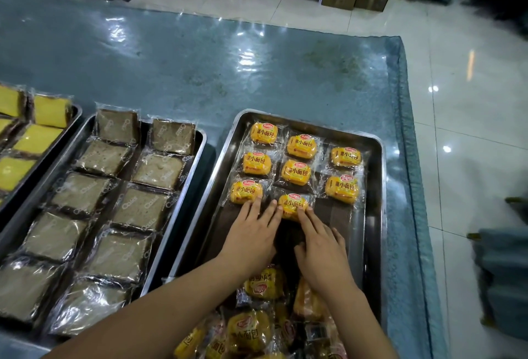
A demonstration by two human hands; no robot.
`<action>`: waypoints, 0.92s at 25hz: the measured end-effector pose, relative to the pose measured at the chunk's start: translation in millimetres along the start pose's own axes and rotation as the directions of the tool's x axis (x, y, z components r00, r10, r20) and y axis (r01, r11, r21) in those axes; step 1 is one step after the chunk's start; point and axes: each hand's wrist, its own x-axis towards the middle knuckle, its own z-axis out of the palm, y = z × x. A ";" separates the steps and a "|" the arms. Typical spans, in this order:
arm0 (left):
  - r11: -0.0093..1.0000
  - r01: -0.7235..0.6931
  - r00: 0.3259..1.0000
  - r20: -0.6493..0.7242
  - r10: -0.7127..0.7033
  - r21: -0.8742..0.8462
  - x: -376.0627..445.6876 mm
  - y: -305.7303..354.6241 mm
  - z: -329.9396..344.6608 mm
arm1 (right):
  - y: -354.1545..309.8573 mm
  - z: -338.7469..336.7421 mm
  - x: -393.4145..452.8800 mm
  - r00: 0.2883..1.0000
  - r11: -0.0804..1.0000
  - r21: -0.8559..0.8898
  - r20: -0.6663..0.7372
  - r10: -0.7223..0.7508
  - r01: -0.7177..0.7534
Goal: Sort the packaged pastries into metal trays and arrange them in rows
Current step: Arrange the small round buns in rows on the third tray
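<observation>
At the near end of the right tray [374, 216] you keep a loose heap of orange packets [251, 327]; beyond it your left hand [251, 236] and right hand [320, 247], fingers straight, gripping nothing, press one bun packet [293, 205] into line, probably extending the far rows.

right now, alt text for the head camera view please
Both hands, left hand and right hand, touch a small yellow bun packet in a metal tray holding seven other packets in rows. A tray of brown cake slices sits to the left.
</observation>
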 end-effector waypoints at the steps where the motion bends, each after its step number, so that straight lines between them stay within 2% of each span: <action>1: 1.000 0.000 1.000 -0.005 0.000 -0.011 0.1 -0.6 -0.7 | 0.4 -1.5 0.4 1.000 1.000 0.007 0.000 -0.005 0.005; 7: 0.995 0.011 0.999 -0.031 -0.014 -0.095 -6.7 2.0 -5.7 | 12.2 -13.6 -5.8 0.999 0.999 0.038 -0.040 -0.027 0.029; 16: 0.971 -0.155 0.986 -0.093 0.140 -0.181 -59.4 33.4 -4.1 | 33.7 -17.4 -49.6 0.994 0.995 0.096 -0.107 0.007 0.003; 19: 0.970 -0.116 0.992 -0.077 0.102 -0.216 -84.5 26.5 4.2 | 31.3 -15.3 -59.6 0.993 0.996 0.089 -0.116 0.005 0.006; 23: 0.973 -0.109 0.988 -0.132 0.083 -0.206 -114.9 6.3 20.0 | 12.7 -10.5 -65.5 0.995 0.994 0.071 -0.067 -0.078 0.083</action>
